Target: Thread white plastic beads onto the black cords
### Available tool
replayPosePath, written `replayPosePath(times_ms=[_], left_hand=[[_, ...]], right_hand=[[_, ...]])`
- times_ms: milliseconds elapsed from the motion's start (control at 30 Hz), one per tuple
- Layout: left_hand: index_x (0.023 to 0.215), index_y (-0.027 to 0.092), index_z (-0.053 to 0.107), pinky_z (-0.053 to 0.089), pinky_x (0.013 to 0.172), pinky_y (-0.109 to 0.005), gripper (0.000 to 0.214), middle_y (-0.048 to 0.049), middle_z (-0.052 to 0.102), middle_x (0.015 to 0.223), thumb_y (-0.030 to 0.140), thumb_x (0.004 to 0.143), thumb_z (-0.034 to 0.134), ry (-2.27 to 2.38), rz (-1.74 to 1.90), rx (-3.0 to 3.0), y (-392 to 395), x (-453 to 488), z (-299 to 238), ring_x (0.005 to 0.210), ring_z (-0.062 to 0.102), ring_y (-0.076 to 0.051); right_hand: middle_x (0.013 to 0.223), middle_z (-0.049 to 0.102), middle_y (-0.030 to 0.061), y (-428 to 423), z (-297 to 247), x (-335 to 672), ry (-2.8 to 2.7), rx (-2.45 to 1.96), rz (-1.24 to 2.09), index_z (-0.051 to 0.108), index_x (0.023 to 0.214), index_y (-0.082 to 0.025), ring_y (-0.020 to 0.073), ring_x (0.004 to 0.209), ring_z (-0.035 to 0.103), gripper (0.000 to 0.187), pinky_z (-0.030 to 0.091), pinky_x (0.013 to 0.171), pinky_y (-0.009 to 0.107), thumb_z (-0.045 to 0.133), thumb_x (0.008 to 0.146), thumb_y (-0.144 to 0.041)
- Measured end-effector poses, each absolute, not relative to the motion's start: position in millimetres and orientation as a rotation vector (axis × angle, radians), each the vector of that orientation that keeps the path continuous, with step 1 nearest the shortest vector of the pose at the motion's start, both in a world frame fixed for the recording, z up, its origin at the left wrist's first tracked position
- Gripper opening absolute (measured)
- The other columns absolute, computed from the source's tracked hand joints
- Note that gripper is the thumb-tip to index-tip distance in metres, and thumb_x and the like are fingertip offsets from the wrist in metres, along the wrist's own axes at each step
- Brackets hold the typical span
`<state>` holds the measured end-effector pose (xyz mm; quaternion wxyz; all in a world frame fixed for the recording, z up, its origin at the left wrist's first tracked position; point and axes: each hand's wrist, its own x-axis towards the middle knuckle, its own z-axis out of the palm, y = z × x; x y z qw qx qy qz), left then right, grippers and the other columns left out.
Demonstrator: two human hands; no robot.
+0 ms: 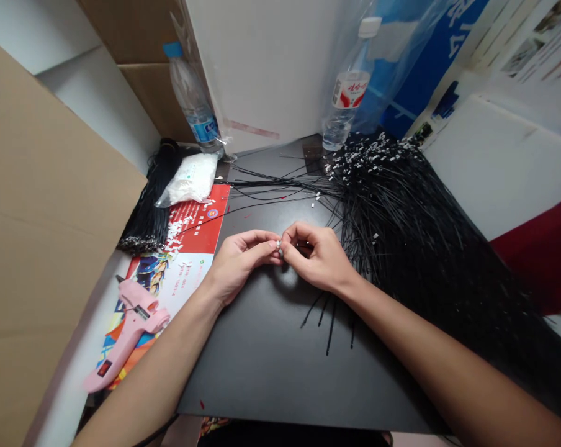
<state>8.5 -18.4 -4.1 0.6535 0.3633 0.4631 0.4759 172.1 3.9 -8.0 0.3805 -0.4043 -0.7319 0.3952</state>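
Note:
Over the middle of the dark table, my left hand (239,259) and my right hand (316,257) meet fingertip to fingertip. Both are closed in a pinch around a small white plastic piece (278,246), mostly covered by the fingers. It resembles the white tips on the nearby black wires. Whether a wire runs into it between my fingers, I cannot tell. Right of my hands spreads a large heap of thin black wires (401,230), many ending in small white pieces (368,158). Several dark wire ends (329,329) stick out below my right wrist.
A pink glue gun (136,323) lies at left on printed paper (201,230), near loose white pieces (174,236), a plastic bag (192,177) and a black wire bundle (152,198). Two bottles, blue-capped (194,102) and white-capped (350,87), stand behind. Cardboard (43,236) borders the left.

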Motion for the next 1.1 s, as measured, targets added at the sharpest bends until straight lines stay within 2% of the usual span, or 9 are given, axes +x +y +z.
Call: replayPosePath(times_ms=[433,733,1100], left_hand=[[0.077,0.012,0.075,0.057,0.074,-0.028,0.017,-0.0037,0.072,0.075,0.021,0.065,0.083,1.034,1.076,0.778,-17.7,7.4,-3.5,0.066,0.065,-0.012],[0.078,0.012,0.075,0.057,0.072,-0.026,0.017,-0.0040,0.073,0.075,0.020,0.066,0.083,1.023,1.083,0.767,-18.2,6.1,-4.2,0.065,0.066,-0.011],[0.080,0.011,0.074,0.058,0.071,-0.023,0.020,-0.0035,0.074,0.075,0.021,0.066,0.084,1.044,1.090,0.749,-17.6,5.0,-5.8,0.064,0.068,-0.010]], right_hand=[[0.068,0.065,0.0009,4.1,-10.7,172.9,-1.837,-1.003,1.015,0.061,0.073,-0.017,0.0109,0.061,0.057,0.009,0.045,0.059,0.023,0.060,0.079,-0.024],[0.068,0.065,0.0004,4.3,-11.2,173.3,-1.841,-0.988,0.985,0.062,0.074,-0.017,0.0103,0.061,0.057,0.007,0.045,0.060,0.023,0.060,0.080,-0.022],[0.067,0.065,-0.0014,3.9,-10.2,175.2,-1.920,-0.949,0.800,0.064,0.077,-0.017,0.0081,0.056,0.054,0.007,0.040,0.055,0.021,0.060,0.083,-0.019]])
